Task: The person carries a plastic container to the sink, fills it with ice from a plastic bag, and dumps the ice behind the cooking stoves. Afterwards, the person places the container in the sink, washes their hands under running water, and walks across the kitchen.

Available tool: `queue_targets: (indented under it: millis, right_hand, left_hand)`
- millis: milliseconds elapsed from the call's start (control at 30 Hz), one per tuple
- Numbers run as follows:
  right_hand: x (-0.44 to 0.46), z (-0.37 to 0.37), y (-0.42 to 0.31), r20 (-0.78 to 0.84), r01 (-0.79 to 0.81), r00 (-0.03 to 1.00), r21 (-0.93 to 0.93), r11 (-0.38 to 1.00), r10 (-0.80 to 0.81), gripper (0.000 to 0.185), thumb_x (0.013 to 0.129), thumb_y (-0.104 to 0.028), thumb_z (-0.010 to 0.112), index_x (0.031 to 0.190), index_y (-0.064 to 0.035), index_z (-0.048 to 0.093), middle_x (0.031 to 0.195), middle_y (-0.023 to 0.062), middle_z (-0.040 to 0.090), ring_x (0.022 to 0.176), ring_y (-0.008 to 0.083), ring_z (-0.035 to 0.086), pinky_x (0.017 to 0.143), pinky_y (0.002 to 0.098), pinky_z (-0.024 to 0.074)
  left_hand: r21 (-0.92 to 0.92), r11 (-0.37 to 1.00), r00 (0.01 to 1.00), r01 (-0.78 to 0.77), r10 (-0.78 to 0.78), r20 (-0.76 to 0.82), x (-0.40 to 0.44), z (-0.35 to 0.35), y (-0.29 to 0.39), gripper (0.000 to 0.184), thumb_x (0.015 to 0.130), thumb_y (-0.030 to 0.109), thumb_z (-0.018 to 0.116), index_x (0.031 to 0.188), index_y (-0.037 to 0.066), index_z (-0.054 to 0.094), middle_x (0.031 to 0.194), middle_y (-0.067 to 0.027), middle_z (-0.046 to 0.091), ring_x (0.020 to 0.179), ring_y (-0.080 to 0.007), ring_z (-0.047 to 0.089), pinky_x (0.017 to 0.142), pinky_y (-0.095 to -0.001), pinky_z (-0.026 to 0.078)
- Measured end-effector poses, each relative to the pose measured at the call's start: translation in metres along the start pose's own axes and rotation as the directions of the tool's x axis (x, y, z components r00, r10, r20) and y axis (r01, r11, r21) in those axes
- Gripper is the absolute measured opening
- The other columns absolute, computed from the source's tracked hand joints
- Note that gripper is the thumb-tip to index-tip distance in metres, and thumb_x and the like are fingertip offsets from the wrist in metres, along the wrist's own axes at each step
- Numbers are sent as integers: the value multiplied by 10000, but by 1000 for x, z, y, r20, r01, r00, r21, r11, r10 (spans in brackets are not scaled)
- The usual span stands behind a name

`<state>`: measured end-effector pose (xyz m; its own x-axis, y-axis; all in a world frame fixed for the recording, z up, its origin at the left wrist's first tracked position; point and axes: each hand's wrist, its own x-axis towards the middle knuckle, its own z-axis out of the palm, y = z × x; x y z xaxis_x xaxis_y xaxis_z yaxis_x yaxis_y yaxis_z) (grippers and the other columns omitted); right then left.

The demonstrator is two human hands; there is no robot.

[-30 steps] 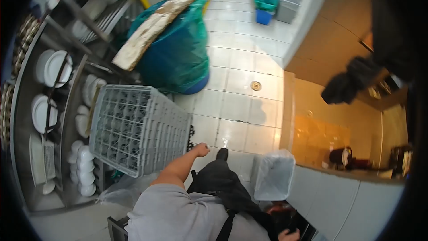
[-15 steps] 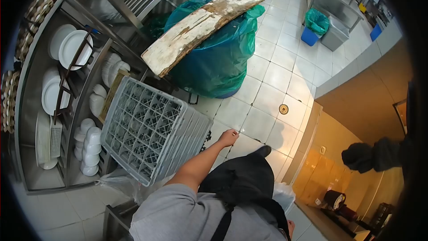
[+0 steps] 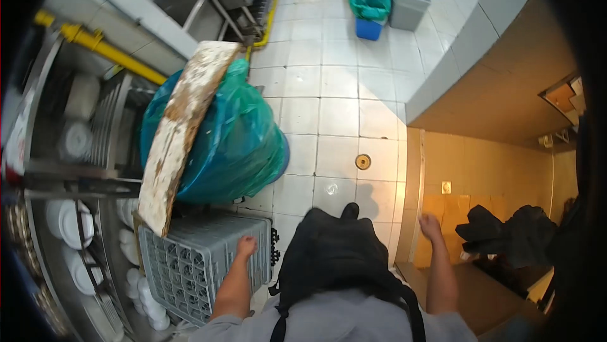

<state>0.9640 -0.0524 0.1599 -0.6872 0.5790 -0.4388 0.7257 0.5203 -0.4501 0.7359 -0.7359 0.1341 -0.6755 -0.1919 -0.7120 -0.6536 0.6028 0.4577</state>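
Note:
My left hand (image 3: 247,246) is curled in a loose fist over the right side of the grey glass racks (image 3: 208,253), with no object showing in it. My right hand (image 3: 430,225) is out to the right, in front of the edge of a low opening in the wall, its fingers curled and no object visible in them. Between my arms are a black apron (image 3: 335,247) and the tip of a dark shoe. Ahead on the left, a worn white board (image 3: 183,133) lies across a large bin lined with a green bag (image 3: 243,133).
Metal shelves with white plates (image 3: 76,225) and bowls stand at the left. Farther ahead are a small blue bin with a green liner (image 3: 370,3) and a grey bin (image 3: 408,3). A round drain (image 3: 363,161) sits in the tiled floor. Dark cloth (image 3: 506,231) hangs at the right.
The bagged bin and racks now appear lower and nearer, and the view has turned left. My right hand, barely visible at the bottom before, is now raised at the right.

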Motion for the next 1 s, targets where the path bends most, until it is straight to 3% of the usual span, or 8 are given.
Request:
queue_targets:
  millis: [33,300,433,500,567,633,800,1000]
  right_hand:
    - [29,-31,-60,96,-35,995,71,997,28,326,873,-290,564,1001,9,588,881,188,646,816,310,630,723,389,495]
    - [216,-76,-214,174,11,982,332,943,-73,346,864,-314,606,1068,-35,592,935,161,643,866,241,622,779,337,489]
    - [276,-42,-112,207,-72,976,31,997,64,289,862,-272,606,1010,-25,587,774,120,638,711,206,619,663,332,500]
    - [271,-65,-120,304,-364,914,317,876,270,238,879,-266,576,902,-30,557,651,91,584,512,170,572,463,303,462]
    - [278,-76,-102,363,-584,795,235,777,487,218,891,-237,550,915,-20,549,673,105,588,516,190,576,447,318,466]
    - [300,-85,-94,457,-708,672,169,685,582,217,897,-221,531,932,-8,544,705,127,595,512,206,577,446,338,469]
    - [414,-115,-123,596,-733,587,104,672,548,204,890,-219,517,944,-23,530,726,133,583,510,214,569,406,326,444]
    - [615,-188,-266,348,-296,921,330,896,176,252,919,-258,541,988,-17,552,808,81,630,584,143,592,478,267,458]
  left_hand:
    - [-26,993,993,116,-115,19,-12,-3,12,242,833,232,613,934,12,613,722,-105,630,592,-201,608,527,-324,497]
    - [40,894,887,447,-449,106,11,55,96,201,859,230,580,947,50,597,706,-70,617,547,-167,576,449,-305,449]
    - [-21,975,948,222,-211,240,99,99,187,235,853,277,570,861,47,617,678,-72,614,543,-180,582,480,-321,454]
    - [108,992,970,-66,39,238,144,116,268,259,852,271,558,804,29,637,619,-88,610,583,-187,609,542,-290,471]
    - [64,977,961,-206,189,204,175,126,358,244,867,241,570,865,5,632,690,-90,636,644,-167,622,594,-272,490]
    - [-183,969,962,-167,201,186,167,126,484,238,879,220,586,921,-12,616,773,-88,652,689,-151,622,627,-269,505]
    - [-209,955,967,-210,234,97,226,147,606,236,879,206,601,966,-13,609,824,-88,656,718,-147,622,651,-271,512]
    - [-51,991,991,-125,122,-61,313,175,602,295,830,290,630,905,5,647,860,-154,668,808,-279,639,739,-376,499]
